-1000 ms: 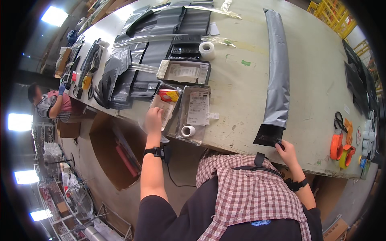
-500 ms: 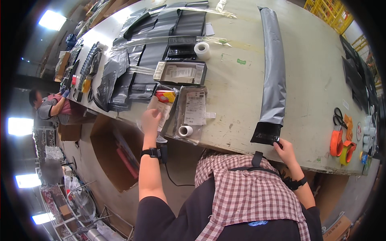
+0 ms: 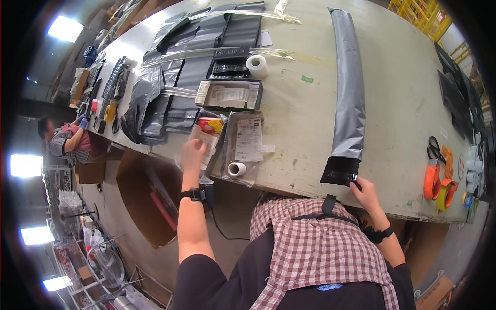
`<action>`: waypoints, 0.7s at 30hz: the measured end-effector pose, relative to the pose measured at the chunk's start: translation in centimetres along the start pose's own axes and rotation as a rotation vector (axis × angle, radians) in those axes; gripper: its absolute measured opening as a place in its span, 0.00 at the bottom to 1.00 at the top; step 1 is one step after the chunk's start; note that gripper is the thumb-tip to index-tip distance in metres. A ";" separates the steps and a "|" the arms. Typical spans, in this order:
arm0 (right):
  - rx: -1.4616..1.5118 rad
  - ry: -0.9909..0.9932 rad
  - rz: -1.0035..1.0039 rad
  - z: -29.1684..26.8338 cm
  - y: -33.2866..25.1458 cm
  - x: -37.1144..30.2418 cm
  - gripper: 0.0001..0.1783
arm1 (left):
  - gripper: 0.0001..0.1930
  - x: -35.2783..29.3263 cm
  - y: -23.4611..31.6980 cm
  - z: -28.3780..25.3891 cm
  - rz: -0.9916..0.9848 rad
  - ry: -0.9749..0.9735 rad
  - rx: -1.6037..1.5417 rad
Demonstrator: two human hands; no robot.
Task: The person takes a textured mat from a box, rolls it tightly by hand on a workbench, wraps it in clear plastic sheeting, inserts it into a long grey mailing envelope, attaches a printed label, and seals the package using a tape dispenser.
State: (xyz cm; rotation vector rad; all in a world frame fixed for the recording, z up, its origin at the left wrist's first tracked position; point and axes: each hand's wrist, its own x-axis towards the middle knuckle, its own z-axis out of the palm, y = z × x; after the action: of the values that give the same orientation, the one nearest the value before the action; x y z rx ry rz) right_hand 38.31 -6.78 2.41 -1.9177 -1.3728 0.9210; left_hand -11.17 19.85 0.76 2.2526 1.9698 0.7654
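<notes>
One long grey mailer bag (image 3: 349, 88) lies on the surface (image 3: 294, 129), black end (image 3: 339, 170) pinched in right hand (image 3: 366, 193); left hand (image 3: 192, 156) half-curled at paper labels (image 3: 210, 142), hold unclear. Likely label-picking; next calls for separating one.

A broad, pale green-grey worktop (image 3: 398, 103) fills most of the room in view, its near edge worn and chipped, its surface glossy with reflected light toward the far left. Four bright rectangular lights (image 3: 27, 165) stand out down the left side against dim grey surroundings. Beyond the far right corner rises a yellow metal rack (image 3: 416, 18); past the far left edge run brown cartons (image 3: 129, 15). Below the near left edge, a large open cardboard box (image 3: 137, 186) stands on the dull grey-brown floor (image 3: 103, 212), well apart from a round wire guard (image 3: 106, 266).
</notes>
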 end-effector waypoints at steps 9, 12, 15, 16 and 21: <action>0.971 -0.532 0.344 -2.3 -7.7 1.7 0.32 | 0.08 -3.6 25.5 -4.2 1.043 -0.238 -0.401; 0.944 -0.458 0.445 -0.8 -6.3 2.1 0.13 | 0.09 -6.1 30.1 -0.9 1.278 -0.374 -0.326; 0.889 -0.350 0.592 -2.1 -2.8 0.2 0.06 | 0.06 -6.0 31.0 1.8 1.074 -0.385 -0.528; 0.893 -0.341 0.596 -2.3 -2.4 -0.2 0.06 | 0.06 -6.2 31.4 1.9 1.081 -0.389 -0.533; 0.838 -0.284 0.549 -2.2 -1.8 0.4 0.06 | 0.13 -7.8 33.1 2.1 0.679 -0.352 -0.538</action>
State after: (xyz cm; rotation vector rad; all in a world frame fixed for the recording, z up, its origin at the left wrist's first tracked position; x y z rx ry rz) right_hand 39.17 -6.01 5.04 -1.5138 -0.4089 1.7421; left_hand 19.51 6.90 8.13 2.4493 0.7162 0.7428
